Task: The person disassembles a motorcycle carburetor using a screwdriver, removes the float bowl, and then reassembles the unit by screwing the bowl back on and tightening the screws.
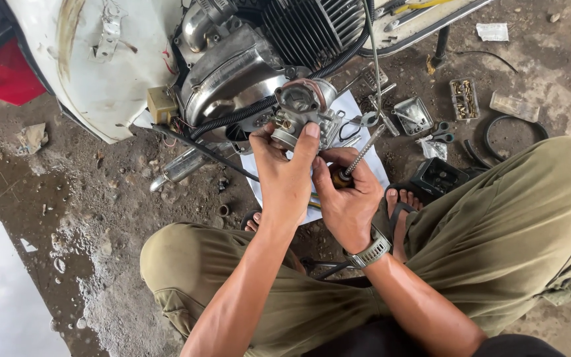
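Grey cast metal fills the middle of the view: a carburettor (302, 112) is held up in front of the scooter's engine (252, 59), off its mount and free in the air rather than bolted in place. The person's left hand (285, 178) is clamped round its lower body, thumb up one side and fingers wrapped over the other, with the round open throat facing the camera. The right hand (345, 198), with a watch at the wrist, is closed on the handle of a screwdriver (363, 153), whose shaft slants up toward the right side of the carburettor; whether the tip sits in a screw cannot be told, since the body hides it. Judging from this, the removal is done and the work is in the middle stage, with the part being adjusted or taken further apart in hand. What appears left is the refitting: the black corrugated hose (232, 119) hangs loose beside the engine. On the dirt floor to the right lie a small metal tray (412, 116), a box of small brass parts (464, 99), scissors (439, 135) and a black part (437, 175) near the sandalled foot, none of them put away. A white sheet (348, 106) lies on the ground under the hands.
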